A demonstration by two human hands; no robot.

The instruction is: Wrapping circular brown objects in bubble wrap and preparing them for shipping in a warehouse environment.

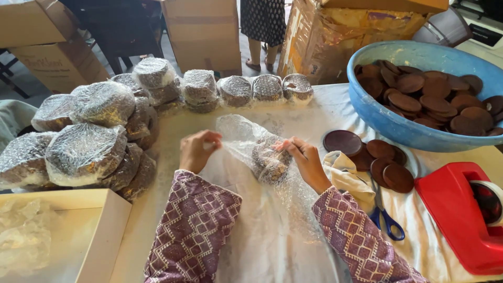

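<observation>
My left hand point(197, 150) pinches the edge of a sheet of clear bubble wrap point(246, 137) that lies over the table in front of me. Against a small stack of brown discs point(270, 162) partly rolled up in that wrap presses my right hand point(306, 160), fingers curled around it. Both forearms are in purple patterned sleeves. The wrap hides most of the stack.
Many bubble-wrapped bundles point(86, 149) are piled at the left and along the far edge. A blue basin point(398, 126) of brown discs stands at the right, with loose discs point(385, 160), blue-handled scissors point(385, 217) and a red tape dispenser point(463, 212) nearby. A white open box point(102, 230) sits at lower left. Cardboard boxes and a standing person are behind.
</observation>
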